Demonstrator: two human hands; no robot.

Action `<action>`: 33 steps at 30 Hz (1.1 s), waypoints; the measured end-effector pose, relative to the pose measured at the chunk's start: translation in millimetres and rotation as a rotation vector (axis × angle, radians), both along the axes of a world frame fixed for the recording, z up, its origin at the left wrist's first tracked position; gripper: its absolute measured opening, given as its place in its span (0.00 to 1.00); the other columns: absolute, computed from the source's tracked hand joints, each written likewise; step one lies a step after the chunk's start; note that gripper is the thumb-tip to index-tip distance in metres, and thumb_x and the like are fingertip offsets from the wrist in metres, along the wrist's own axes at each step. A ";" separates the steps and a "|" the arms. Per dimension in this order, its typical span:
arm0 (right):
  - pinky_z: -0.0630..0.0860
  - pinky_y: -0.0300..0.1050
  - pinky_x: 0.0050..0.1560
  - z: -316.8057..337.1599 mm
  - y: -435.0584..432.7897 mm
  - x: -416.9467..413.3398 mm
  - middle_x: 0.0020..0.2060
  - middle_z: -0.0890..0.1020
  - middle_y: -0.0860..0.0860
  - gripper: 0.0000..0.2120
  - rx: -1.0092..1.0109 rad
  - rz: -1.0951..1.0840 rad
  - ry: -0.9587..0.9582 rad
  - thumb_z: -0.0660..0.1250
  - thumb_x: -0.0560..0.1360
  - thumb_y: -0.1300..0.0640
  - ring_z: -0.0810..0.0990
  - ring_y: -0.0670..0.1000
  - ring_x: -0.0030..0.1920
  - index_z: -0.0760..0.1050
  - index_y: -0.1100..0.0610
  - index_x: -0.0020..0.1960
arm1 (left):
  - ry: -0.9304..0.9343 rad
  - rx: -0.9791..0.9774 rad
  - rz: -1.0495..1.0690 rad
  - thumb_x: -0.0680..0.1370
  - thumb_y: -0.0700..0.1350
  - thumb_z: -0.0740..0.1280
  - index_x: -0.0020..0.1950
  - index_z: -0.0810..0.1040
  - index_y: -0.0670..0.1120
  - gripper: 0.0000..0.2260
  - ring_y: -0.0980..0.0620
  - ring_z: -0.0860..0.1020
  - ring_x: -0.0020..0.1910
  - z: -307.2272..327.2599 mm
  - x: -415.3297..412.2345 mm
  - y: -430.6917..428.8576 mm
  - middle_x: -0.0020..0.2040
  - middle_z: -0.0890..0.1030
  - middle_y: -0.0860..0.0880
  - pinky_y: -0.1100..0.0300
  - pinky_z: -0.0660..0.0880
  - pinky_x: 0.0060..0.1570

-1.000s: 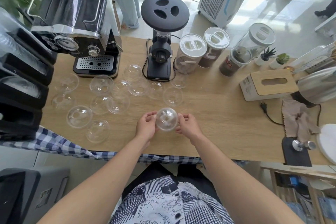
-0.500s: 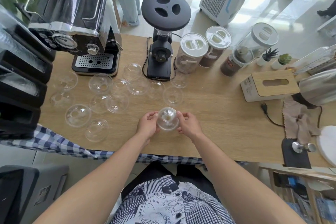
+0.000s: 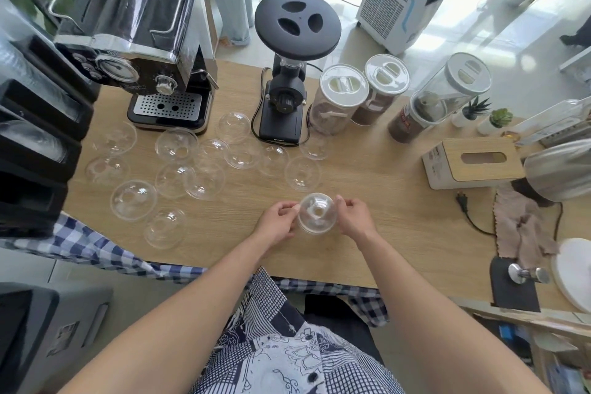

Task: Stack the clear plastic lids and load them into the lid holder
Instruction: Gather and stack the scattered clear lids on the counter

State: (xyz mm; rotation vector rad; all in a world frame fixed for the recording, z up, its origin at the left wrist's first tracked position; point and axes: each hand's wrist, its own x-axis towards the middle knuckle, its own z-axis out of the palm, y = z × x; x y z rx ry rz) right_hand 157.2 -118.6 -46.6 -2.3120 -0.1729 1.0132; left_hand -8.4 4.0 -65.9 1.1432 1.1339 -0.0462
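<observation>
Both bare forearms reaching forward and converging toward the middle. Left hand (image 3: 277,223) and right hand (image 3: 354,220) level with each other, thumbs and fingertips curled inward, pinching the same clear dome lid (image 3: 317,214) from opposite sides (palms facing each other).

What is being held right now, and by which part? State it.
A clear dome lid, possibly a small stack, held between both hands: the left hand grips its left rim and the right hand its right rim, just above the wooden table.

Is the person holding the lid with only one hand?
No, the left hand and right hand both grip the lid.
</observation>
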 end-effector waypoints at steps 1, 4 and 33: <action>0.82 0.56 0.61 1.4 0.7 1.9 0.61 0.86 0.54 0.22 0.009 0.003 -0.035 0.63 0.90 0.43 0.84 0.55 0.60 0.78 0.60 0.71 | 0.033 0.059 -0.024 0.89 0.50 0.68 0.71 0.81 0.51 0.12 0.48 0.85 0.60 1.3 -1.5 2.2 0.65 0.84 0.50 0.49 0.87 0.60; 0.80 0.57 0.68 6.9 9.2 5.0 0.61 0.83 0.51 0.17 0.022 0.146 -0.254 0.66 0.88 0.45 0.80 0.53 0.64 0.79 0.57 0.68 | 0.122 0.299 -0.098 0.89 0.51 0.66 0.69 0.82 0.48 0.12 0.47 0.86 0.57 7.6 -13.2 16.4 0.59 0.86 0.51 0.48 0.87 0.58; 0.67 0.63 0.65 19.1 92.5 -30.9 0.55 0.84 0.46 0.09 -0.143 0.662 -0.670 0.63 0.86 0.51 0.78 0.54 0.60 0.82 0.50 0.57 | 0.539 0.969 -0.081 0.78 0.57 0.79 0.78 0.70 0.42 0.35 0.42 0.76 0.71 -4.5 -188.0 51.2 0.73 0.78 0.43 0.46 0.74 0.72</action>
